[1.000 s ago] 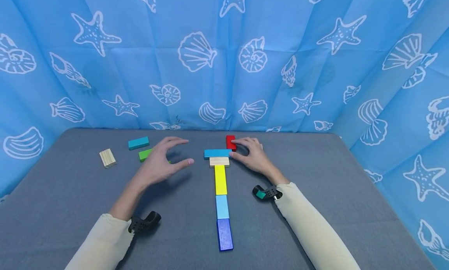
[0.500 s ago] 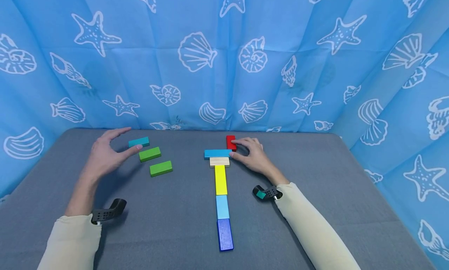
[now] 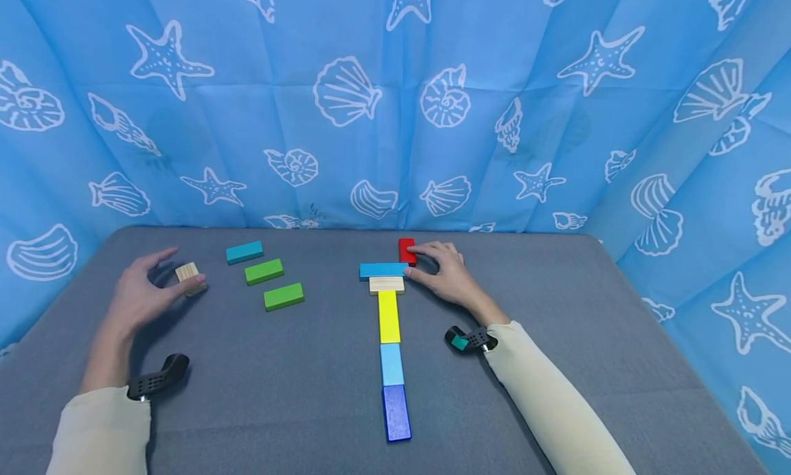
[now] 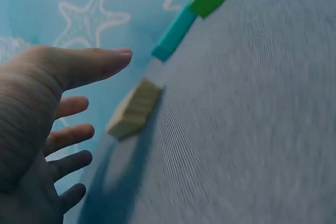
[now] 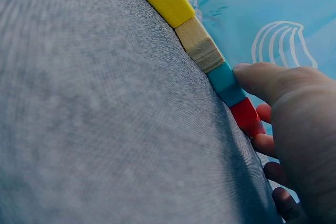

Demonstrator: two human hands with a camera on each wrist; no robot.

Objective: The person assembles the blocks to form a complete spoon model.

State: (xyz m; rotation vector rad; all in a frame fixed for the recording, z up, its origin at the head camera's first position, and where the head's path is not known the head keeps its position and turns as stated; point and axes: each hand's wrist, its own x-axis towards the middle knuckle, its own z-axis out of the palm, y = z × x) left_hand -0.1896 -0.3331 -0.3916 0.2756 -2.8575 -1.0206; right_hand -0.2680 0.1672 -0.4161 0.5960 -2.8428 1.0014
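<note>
In the head view my left hand (image 3: 139,293) hovers at a plain wooden block (image 3: 187,272) on the left of the table, thumb and fingers spread apart around it. A gap shows between this hand and the wooden block (image 4: 135,109) in the left wrist view. My right hand (image 3: 446,274) stays at the far end of a line of blocks. Its thumb touches the blue block (image 3: 382,270), and a fingertip touches the red block (image 3: 406,250). Below the blue one lie a wooden block (image 3: 386,285), a yellow block (image 3: 388,317), a light blue block (image 3: 392,364) and a dark blue block (image 3: 396,413).
Between the hands lie a teal block (image 3: 244,252) and two green blocks, a farther green block (image 3: 264,272) and a nearer green block (image 3: 283,296). A blue shell-print curtain (image 3: 395,118) hangs behind the grey table (image 3: 296,392).
My left hand has moved left, past the green and teal blocks, to the plain wooden block. My right hand and the line of blocks have not moved.
</note>
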